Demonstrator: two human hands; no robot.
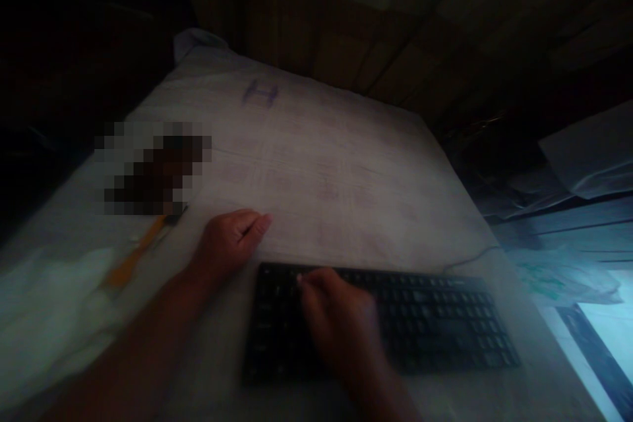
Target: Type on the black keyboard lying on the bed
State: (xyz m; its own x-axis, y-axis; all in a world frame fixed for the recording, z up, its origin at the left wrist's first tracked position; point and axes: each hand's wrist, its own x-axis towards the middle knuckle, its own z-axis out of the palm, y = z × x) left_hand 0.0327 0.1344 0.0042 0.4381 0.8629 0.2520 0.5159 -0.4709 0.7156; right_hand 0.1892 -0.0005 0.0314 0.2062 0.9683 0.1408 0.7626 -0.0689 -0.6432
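A black keyboard (pixel 435 323) lies on a pale woven cloth (pixel 316 158) spread over the table. My right hand (pixel 341 320) rests on the keyboard's left part, fingers curled, a fingertip near the top row of keys. My left hand (pixel 230 237) lies on the cloth just left of and beyond the keyboard, fingers drawn together in a loose curl with nothing seen in them. The picture is dim and slightly blurred.
An orange-handled tool (pixel 136 254) lies on the cloth left of my left hand, below a pixelated patch (pixel 153 168). A thin cable (pixel 469 257) leaves the keyboard's far right. White plastic (pixel 44 316) sits at the left edge. Papers and boards (pixel 583 165) lie at the right.
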